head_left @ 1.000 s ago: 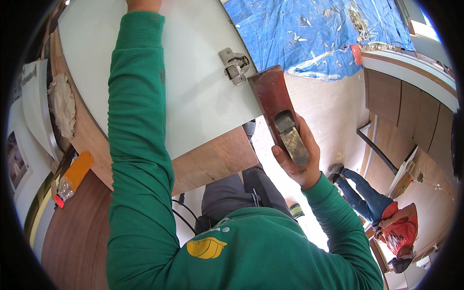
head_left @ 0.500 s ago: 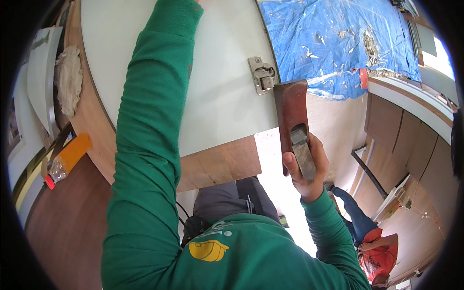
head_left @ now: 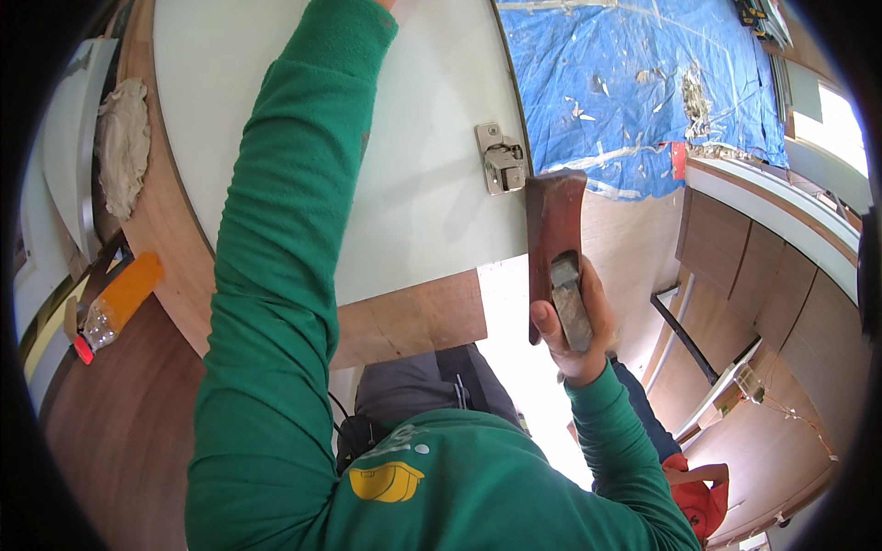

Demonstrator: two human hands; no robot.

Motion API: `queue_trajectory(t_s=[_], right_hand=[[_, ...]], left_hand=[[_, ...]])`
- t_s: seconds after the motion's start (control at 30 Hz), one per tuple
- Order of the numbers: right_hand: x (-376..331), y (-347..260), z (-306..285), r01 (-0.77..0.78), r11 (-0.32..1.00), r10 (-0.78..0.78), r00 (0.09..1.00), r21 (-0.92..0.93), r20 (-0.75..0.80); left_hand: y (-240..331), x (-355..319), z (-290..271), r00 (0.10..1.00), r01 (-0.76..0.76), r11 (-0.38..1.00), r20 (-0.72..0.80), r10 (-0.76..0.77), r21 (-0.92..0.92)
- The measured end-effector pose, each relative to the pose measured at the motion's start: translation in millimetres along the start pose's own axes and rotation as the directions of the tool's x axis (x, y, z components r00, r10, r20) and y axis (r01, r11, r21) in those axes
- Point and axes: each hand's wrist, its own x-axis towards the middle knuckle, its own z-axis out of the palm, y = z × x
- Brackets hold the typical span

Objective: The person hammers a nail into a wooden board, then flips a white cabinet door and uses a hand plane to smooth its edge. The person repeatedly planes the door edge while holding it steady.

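My right hand (head_left: pixel 588 321) is wrapped round the lower part of a wooden hand plane (head_left: pixel 558 213), thumb on one side of its metal blade and fingers on the other. The plane stands lengthwise against the right edge of a white cabinet door (head_left: pixel 432 220). Just left of the plane's top end, a metal cup hinge (head_left: pixel 503 158) is fixed to the door. My left arm reaches across the door to the far side. Only a sliver of my left hand (head_left: pixel 387 4) shows at the top edge, its fingers out of view.
The door lies on a wooden board (head_left: pixel 413 317). To the left are a crumpled pale cloth (head_left: pixel 124 147) and a bottle of orange liquid (head_left: pixel 126 296). Blue sheeting (head_left: pixel 634 83) covers the far right. A person in a red shirt (head_left: pixel 698 500) is at lower right, beside wooden cabinets (head_left: pixel 735 239).
The view has shifted slightly, and the hand plane stays along the door edge in my right hand. The person in red has moved and shows less behind my right arm.
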Motion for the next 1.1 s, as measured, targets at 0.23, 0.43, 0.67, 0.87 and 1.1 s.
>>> queue_trajectory(t_s=[0.23,0.43,0.67,0.87,1.1], right_hand=[[3.7,6.2,-0.2,0.184,0.98,-0.185,0.983,-0.082,-0.013],[25.3,-9.9,1.0,0.057,0.998,-0.057,0.998,-0.006,0.037],[43.6,-12.3,6.1,0.198,0.98,-0.198,0.98,-0.003,0.018],[96.8,-41.3,10.8,0.099,0.987,-0.11,0.99,0.127,0.086],[121.7,-31.7,16.4,0.173,0.975,-0.175,0.984,0.14,0.008]], left_hand=[[-1.6,1.0,-1.1,1.0,-0.022,1.0,-0.021,0.022,0.021],[2.7,1.0,-3.9,1.0,-0.03,0.999,-0.01,0.03,0.014],[1.0,0.3,1.3,0.995,-0.068,0.998,-0.068,0.068,-0.001],[-4.8,3.0,-4.1,0.996,-0.071,0.997,-0.056,0.071,-0.008],[-4.0,-1.5,7.2,0.989,-0.102,0.994,-0.103,0.104,0.025]])
